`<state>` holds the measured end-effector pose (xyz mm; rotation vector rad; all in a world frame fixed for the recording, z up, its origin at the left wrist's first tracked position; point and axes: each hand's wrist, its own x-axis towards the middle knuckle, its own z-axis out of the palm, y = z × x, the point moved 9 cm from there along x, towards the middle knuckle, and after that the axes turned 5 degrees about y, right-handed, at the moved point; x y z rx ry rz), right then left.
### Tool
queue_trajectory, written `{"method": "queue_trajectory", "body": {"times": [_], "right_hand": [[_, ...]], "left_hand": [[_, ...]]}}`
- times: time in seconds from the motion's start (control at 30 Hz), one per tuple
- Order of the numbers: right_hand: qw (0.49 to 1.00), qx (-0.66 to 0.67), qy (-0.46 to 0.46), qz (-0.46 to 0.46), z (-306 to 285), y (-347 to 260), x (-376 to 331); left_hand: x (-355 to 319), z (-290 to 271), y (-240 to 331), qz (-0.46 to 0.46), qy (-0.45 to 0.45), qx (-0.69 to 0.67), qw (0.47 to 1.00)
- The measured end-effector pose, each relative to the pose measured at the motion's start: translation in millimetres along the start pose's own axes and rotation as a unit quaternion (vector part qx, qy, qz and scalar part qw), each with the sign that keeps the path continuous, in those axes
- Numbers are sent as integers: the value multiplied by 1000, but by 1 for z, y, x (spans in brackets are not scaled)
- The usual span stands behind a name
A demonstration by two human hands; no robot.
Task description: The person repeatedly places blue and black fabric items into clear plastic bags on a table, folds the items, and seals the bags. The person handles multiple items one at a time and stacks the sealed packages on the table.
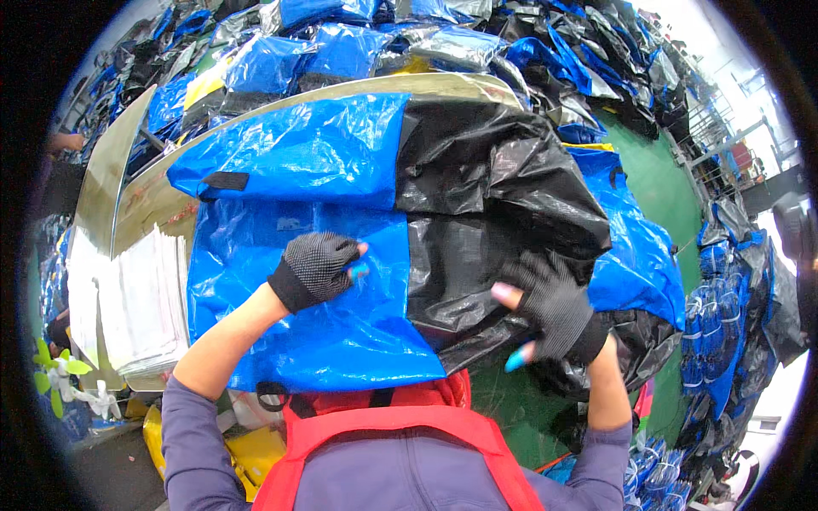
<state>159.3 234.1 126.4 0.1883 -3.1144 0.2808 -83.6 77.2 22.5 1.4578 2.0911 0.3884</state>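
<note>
A large bag-like piece of shiny woven plastic [298,324], blue on its left and black [477,162] on its right, lies spread in front of me. A short black strap [226,180] sits on its upper left. My left hand [315,268], in a black dotted glove with blue on a fingertip, is closed above the blue half; anything inside its curled fingers is hidden. Over the black half's right edge, my right hand [554,311], gloved alike and slightly blurred, is open, its thumb and a blue-tipped finger apart.
Under the plastic is a pale worktable [162,192]. A stack of white sheets [145,298] lies at its left. More blue and black plastic [639,264] hangs at the right. Folded blue bags [345,51] line the far side; tied blue bundles [716,315] sit right, beside green floor [652,175].
</note>
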Motion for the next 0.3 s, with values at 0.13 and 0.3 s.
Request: {"method": "queue_trajectory", "body": {"times": [0.13, 0.3], "right_hand": [[999, -3, 20, 49, -13, -27, 21], [976, -144, 152, -52, -22, 12, 92]], "left_hand": [[47, -58, 89, 308, 274, 140, 900], [95, -12, 174, 415, 182, 52, 890]]}}
